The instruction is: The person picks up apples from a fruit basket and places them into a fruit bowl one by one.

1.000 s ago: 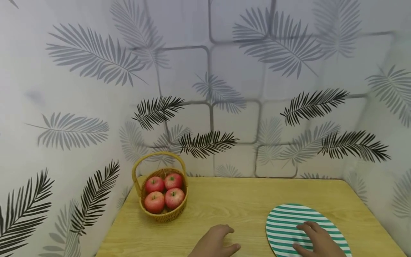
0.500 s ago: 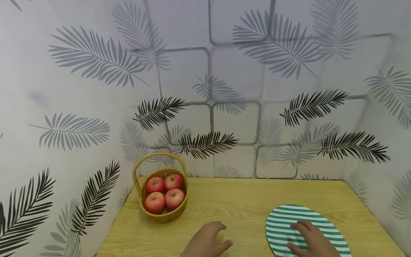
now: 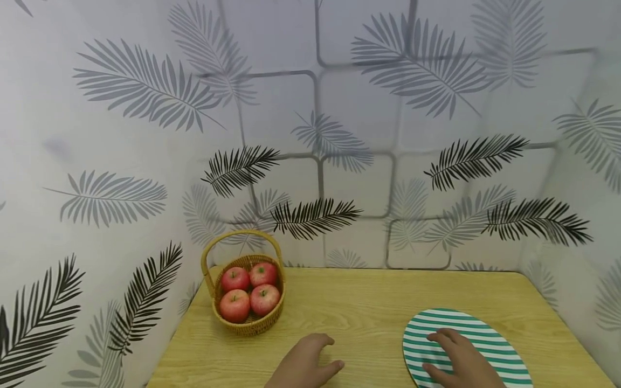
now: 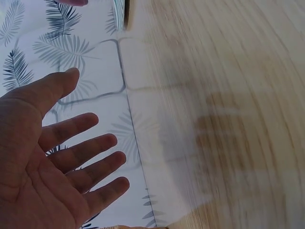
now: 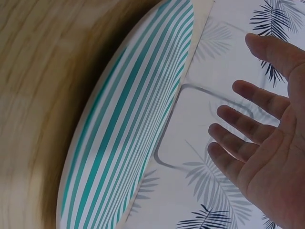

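The apples [image 3: 264, 300] are red, the board [image 5: 128, 119] green-and-white striped.

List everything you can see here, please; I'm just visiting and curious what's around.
Apples: four, red, inside the basket
Basket: one, yellow-brown, table's far left, handle upright
Striped board: one, green and white, lying on the table's right side
Table: one, light wood colour, below everything
Wall covering: whitish with grey and black leaves, behind the table and to both sides
Left hand: one, above the table's near part, fingers empty
Right hand: one, above the striped board, also empty
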Motion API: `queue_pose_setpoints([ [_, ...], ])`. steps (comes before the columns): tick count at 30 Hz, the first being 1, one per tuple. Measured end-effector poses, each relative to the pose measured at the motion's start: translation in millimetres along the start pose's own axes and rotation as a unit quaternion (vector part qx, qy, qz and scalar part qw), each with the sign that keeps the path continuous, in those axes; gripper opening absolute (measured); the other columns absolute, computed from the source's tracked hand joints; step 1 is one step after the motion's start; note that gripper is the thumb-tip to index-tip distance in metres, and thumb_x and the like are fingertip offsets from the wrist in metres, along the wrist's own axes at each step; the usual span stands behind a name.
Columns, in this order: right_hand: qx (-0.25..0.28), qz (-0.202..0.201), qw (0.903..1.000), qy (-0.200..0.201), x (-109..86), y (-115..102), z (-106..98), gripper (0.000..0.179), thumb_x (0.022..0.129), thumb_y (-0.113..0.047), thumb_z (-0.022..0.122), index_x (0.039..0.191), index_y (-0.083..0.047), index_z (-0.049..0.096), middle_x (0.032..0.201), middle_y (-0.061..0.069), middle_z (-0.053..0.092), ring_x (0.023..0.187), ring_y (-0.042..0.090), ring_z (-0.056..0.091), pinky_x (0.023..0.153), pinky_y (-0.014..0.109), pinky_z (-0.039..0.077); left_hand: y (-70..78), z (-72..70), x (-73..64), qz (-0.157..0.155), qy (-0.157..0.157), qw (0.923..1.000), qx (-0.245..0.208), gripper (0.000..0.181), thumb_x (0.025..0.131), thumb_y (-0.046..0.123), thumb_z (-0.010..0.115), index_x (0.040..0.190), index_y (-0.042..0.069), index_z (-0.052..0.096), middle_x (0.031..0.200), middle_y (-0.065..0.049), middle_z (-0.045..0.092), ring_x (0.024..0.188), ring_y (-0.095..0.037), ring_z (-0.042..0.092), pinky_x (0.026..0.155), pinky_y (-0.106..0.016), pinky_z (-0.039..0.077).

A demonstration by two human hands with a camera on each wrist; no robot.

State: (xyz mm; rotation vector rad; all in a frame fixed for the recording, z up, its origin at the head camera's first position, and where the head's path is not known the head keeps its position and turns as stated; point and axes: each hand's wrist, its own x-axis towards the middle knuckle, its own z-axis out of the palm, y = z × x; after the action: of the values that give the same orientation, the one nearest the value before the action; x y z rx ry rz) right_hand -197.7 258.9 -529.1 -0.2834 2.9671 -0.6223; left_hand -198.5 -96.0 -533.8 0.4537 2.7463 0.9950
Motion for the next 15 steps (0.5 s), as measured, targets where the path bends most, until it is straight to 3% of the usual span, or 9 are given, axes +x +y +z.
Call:
queue_pose_setpoints([
  [7,0.002,-0.009,1.0000,0.003,5.1,-11.0,2.8,0.062,0.077,-0.060,0.073,0.122,-0.018,0.064,0.133,0.009,0.057,0.119,0.031,0.058,0.093,0.054,0.051,-11.5,-3.8,-2.8,-0.003,0.015,0.9999,0.007,0.056,0.086,0.055,0.067,0.119,0.011,0.066,0.118,-0.005,0.068,0.112,-0.027,0.063,0.091,-0.048,0.052],
  [15,0.046,-0.021,0.9987,0.003,8.5,-29.9,4.2,0.062,0.079,-0.058,0.072,0.125,-0.018,0.061,0.137,0.010,0.054,0.124,0.033,0.055,0.093,0.053,0.051,-14.4,-13.3,-10.0,-0.008,0.017,0.9997,-0.012,0.054,0.087,0.052,0.068,0.120,0.009,0.066,0.119,-0.007,0.067,0.113,-0.031,0.062,0.092,-0.051,0.051],
])
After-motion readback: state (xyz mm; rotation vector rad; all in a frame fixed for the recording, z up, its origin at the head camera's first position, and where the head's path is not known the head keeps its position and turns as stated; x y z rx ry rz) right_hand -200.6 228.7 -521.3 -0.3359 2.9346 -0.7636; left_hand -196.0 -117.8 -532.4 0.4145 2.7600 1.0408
